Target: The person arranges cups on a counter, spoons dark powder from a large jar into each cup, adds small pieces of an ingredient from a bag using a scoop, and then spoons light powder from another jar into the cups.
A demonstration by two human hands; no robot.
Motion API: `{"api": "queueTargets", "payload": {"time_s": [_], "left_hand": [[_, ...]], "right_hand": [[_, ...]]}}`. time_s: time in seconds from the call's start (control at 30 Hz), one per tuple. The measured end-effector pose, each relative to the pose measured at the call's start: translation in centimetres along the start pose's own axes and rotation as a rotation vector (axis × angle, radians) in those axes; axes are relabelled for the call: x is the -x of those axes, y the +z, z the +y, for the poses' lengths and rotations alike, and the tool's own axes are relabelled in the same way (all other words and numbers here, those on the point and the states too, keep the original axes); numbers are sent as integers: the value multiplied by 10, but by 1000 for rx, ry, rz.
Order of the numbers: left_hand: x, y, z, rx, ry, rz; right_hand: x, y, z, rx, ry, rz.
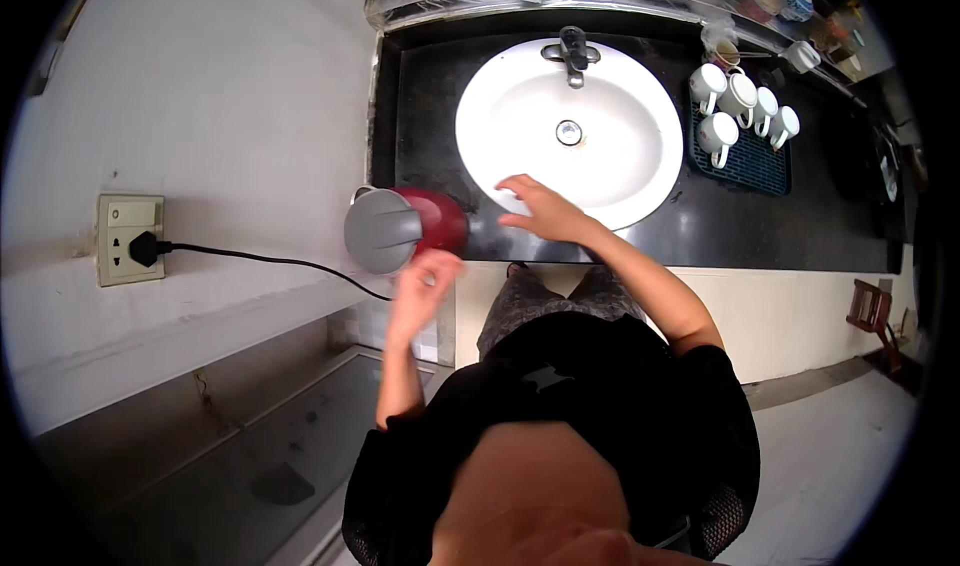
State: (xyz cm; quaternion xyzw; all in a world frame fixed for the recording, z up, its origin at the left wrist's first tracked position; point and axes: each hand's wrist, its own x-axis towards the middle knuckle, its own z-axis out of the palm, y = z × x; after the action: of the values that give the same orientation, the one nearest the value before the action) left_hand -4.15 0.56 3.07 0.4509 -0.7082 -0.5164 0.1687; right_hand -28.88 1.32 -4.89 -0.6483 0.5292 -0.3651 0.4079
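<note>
Red kettle (410, 228) (grey-topped) stands just beyond the blurred left grip (415, 294).

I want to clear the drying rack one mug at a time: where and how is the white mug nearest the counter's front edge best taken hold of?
Take this white mug by its handle, probably coming from the front edge of the black counter: the handle points that way, while the other white mugs crowd behind and to its right on the teal drying rack.
</note>
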Motion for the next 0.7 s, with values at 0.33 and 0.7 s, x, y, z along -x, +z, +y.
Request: {"api": "queueTargets", "payload": {"time_s": [0.33,0.7], "left_hand": [[-105,164,64,194,-50,287],[-256,329,104,-123,-8,-133]], "right_hand": [[146,-229,179,-57,518,205],[194,-277,247,81,586,488]]}}
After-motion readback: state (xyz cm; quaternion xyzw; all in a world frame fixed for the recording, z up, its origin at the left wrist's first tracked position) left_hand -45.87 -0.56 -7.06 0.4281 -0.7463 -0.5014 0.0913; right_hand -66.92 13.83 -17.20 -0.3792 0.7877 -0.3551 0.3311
